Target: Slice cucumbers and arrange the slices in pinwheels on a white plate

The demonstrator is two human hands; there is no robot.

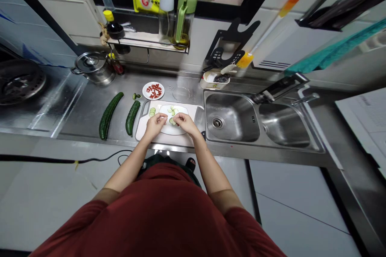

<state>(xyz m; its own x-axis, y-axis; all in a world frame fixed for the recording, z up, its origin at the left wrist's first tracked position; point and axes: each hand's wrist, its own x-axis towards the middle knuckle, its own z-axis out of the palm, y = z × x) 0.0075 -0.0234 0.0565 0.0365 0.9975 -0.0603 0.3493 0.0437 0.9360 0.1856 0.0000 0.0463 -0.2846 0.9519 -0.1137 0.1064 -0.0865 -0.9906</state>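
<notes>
My right hand (184, 122) pinches a cucumber slice (172, 121) low over a white plate (171, 131). Across from it, my left hand (157, 123) hovers at the plate's left side with thumb and forefinger together; whatever may be between them is too small to name. Thin cucumber slices (173, 110) lie in a curved arrangement on the plate's far part. A few more overlap in a small stack (152, 111) on the pale cutting board (144, 128) beneath the plate. At the board's right edge lies a knife (199, 115), its dark handle toward me.
Left of the board lie a cut cucumber (132, 118), a longer cucumber (110, 116) and cucumber end pieces (136, 96). Behind stands a small plate of chopped red pieces (153, 90). A lidded pot (93, 68) is back left; a double sink (232, 116) is right.
</notes>
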